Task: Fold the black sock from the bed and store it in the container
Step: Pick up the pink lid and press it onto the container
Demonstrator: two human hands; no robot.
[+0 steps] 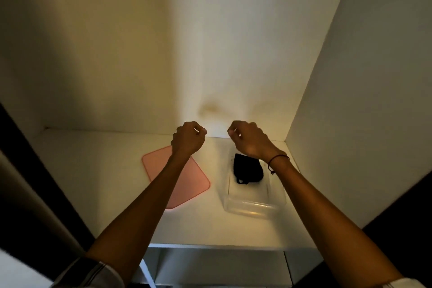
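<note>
The folded black sock [248, 169] lies inside the clear plastic container [253, 206], which stands on a white shelf [93, 170] inside a cupboard. Left of the container, a pink lid [187, 184] lies flat on the shelf. My left hand [188, 138] hovers above the far corner of the lid, fingers curled in with nothing in them. My right hand [249, 139] hangs above the container's far end, just over the sock, fingers curled and empty. A dark cord bracelet circles the right wrist.
The white back wall [210, 42] and the right side wall [362, 100] close the shelf in. A dark cupboard edge [28, 170] runs along the left. Below the shelf's front edge, a lower white compartment [222, 266] shows.
</note>
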